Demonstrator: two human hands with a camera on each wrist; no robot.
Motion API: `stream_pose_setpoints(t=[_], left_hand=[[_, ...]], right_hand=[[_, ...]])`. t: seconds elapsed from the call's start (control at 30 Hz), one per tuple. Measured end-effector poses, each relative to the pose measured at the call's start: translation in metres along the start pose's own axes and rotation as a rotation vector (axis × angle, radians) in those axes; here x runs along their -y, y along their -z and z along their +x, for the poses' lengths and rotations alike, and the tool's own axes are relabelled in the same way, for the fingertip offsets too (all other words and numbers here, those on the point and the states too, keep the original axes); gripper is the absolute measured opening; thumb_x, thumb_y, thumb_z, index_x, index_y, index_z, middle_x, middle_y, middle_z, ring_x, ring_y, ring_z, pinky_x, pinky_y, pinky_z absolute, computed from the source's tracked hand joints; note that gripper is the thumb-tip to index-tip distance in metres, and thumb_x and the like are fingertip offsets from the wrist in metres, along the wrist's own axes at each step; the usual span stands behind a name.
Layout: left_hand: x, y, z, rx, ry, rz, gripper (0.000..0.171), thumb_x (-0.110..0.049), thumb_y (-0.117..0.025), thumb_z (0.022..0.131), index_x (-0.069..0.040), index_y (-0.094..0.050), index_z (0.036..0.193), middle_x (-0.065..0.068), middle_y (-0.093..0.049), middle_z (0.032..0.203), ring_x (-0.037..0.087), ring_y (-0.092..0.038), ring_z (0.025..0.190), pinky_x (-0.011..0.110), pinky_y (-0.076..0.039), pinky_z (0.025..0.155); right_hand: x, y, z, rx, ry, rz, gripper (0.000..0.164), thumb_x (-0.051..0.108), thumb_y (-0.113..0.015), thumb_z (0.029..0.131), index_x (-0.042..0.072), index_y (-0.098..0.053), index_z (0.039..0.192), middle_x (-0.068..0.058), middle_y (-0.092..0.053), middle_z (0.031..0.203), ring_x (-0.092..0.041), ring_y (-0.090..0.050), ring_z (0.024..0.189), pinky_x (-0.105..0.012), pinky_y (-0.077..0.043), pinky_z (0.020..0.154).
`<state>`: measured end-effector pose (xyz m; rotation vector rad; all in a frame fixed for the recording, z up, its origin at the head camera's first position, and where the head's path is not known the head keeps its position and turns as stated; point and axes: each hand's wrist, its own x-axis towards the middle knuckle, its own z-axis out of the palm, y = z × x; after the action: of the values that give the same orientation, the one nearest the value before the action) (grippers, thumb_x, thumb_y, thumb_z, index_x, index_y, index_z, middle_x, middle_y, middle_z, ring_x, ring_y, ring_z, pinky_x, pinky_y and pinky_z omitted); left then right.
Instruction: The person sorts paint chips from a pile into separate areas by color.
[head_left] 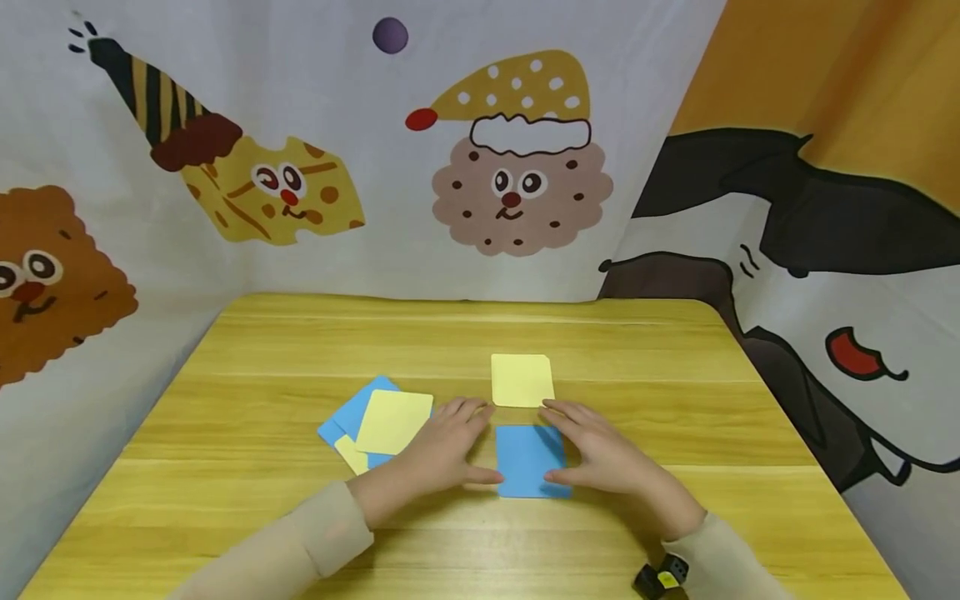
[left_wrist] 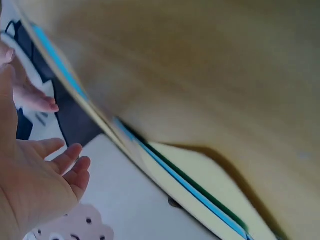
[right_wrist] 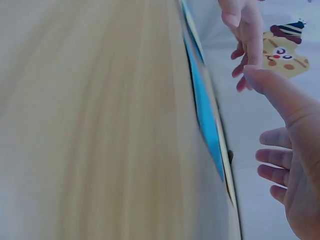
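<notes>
A blue square of paper (head_left: 531, 467) lies on the table between the two hands, and a yellow square (head_left: 521, 381) lies just beyond it. My left hand (head_left: 446, 446) is at the blue square's left side, thumb tip at its edge, fingers spread and relaxed. On the opposite side, my right hand (head_left: 607, 454) has its thumb over the blue square's right part and a fingertip near the yellow square's near corner. Both wrist views show the left hand (left_wrist: 40, 180) and right hand (right_wrist: 302, 155) with nothing gripped; whether they touch the paper I cannot tell.
Left of the left hand lies an overlapping pile of squares, a yellow one (head_left: 393, 421) on top and a blue one (head_left: 360, 412) beneath. The wooden table (head_left: 300, 333) meets a printed cloth (head_left: 390, 208) at its far edge. A black wrist device (head_left: 662, 575) sits by the right sleeve.
</notes>
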<state>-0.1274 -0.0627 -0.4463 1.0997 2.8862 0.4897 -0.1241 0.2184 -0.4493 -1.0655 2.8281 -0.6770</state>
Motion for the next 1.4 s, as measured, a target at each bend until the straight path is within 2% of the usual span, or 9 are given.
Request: stream_pose_setpoints(t=[0.13,0.37,0.6,0.7,1.0,1.23,1.4], left_hand=[[0.008,0.009,-0.004,-0.027,-0.006,-0.019,0.096,-0.065,-0.068,0.075,-0.005,-0.040,0.145,0.010,-0.041,0.143,0.029,-0.036,0.130,0.049,-0.030,0.105],[0.026,0.018,-0.015,-0.068,0.010,-0.088,0.096,-0.060,-0.072,0.075,-0.005,-0.039,0.146,0.010,-0.038,0.146,0.031,-0.032,0.133,0.050,-0.026,0.107],[0.047,0.027,-0.033,-0.088,0.034,-0.134,0.096,-0.055,-0.075,0.075,-0.004,-0.036,0.147,0.011,-0.034,0.148,0.031,-0.027,0.135,0.054,-0.024,0.106],[0.057,0.030,-0.042,-0.097,0.053,-0.126,0.098,-0.054,-0.076,0.074,-0.003,-0.036,0.147,0.013,-0.034,0.148,0.031,-0.028,0.134,0.056,-0.025,0.106],[0.087,0.034,-0.063,-0.088,0.093,-0.107,0.102,-0.055,-0.077,0.072,0.001,-0.034,0.147,0.015,-0.035,0.148,0.043,-0.026,0.135,0.060,-0.020,0.106],[0.112,0.034,-0.077,-0.080,0.110,-0.125,0.106,-0.053,-0.079,0.070,0.003,-0.032,0.146,0.019,-0.034,0.148,0.039,-0.029,0.132,0.061,-0.023,0.104],[0.125,0.033,-0.084,-0.077,0.095,-0.115,0.109,-0.057,-0.078,0.069,0.006,-0.031,0.145,0.021,-0.035,0.146,0.038,-0.032,0.130,0.061,-0.026,0.102]], right_hand=[[0.009,-0.003,0.012,-0.045,0.003,-0.013,0.088,0.051,-0.077,0.076,0.006,-0.043,0.144,-0.009,-0.036,0.149,-0.032,-0.034,0.133,-0.056,-0.034,0.100],[0.019,-0.010,0.031,-0.056,-0.010,-0.021,0.091,0.054,-0.074,0.077,0.007,-0.039,0.147,-0.007,-0.033,0.151,-0.032,-0.030,0.136,-0.056,-0.029,0.104],[0.031,-0.018,0.047,-0.105,0.000,-0.004,0.088,0.051,-0.074,0.078,0.007,-0.040,0.146,-0.009,-0.036,0.149,-0.029,-0.030,0.136,-0.054,-0.028,0.105],[0.037,-0.022,0.054,-0.120,0.009,-0.004,0.087,0.051,-0.074,0.078,0.006,-0.041,0.145,-0.010,-0.037,0.148,-0.028,-0.031,0.135,-0.053,-0.029,0.105],[0.056,-0.033,0.077,-0.112,0.004,0.020,0.091,0.051,-0.075,0.078,0.005,-0.038,0.146,-0.012,-0.036,0.148,-0.030,-0.029,0.136,-0.050,-0.024,0.108],[0.070,-0.047,0.096,-0.068,0.002,0.012,0.093,0.056,-0.071,0.078,0.004,-0.037,0.147,-0.012,-0.035,0.149,-0.030,-0.029,0.136,-0.049,-0.023,0.109],[0.076,-0.058,0.108,-0.043,-0.001,0.005,0.095,0.060,-0.070,0.077,0.005,-0.036,0.147,-0.011,-0.035,0.149,-0.031,-0.030,0.136,-0.048,-0.025,0.109]])
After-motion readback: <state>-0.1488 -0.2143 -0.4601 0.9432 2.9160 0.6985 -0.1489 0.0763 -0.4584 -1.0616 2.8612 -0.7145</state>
